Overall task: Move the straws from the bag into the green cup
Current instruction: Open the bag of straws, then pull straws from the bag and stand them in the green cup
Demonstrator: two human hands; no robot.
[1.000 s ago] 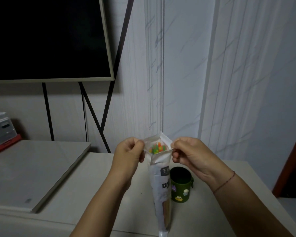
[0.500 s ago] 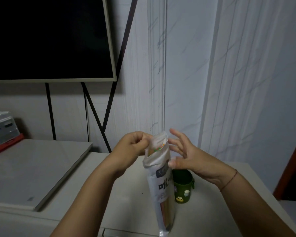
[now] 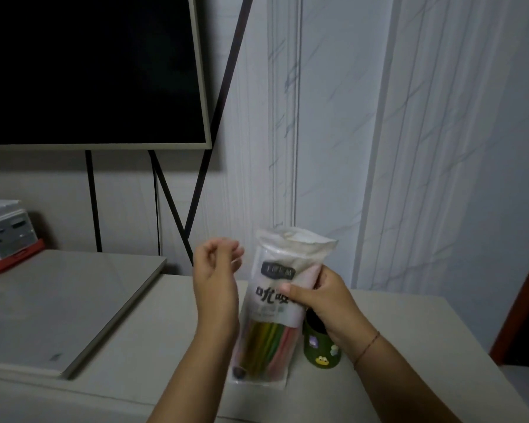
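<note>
Standing upright inside the bag (image 3: 275, 270), the straws (image 3: 263, 346) run lengthwise up past the right hand (image 3: 321, 303), which grips the bag's middle. The left hand (image 3: 216, 279), loosely curled and empty, hovers just beside the bag's top, so it's nearer. The green cup (image 3: 321, 352) sits below the right wrist.

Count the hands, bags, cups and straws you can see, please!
Hands: 2, the left hand and the right hand
bag: 1
green cup: 1
straws: too bunched inside the bag to count
Total: 4, straws left out
</note>
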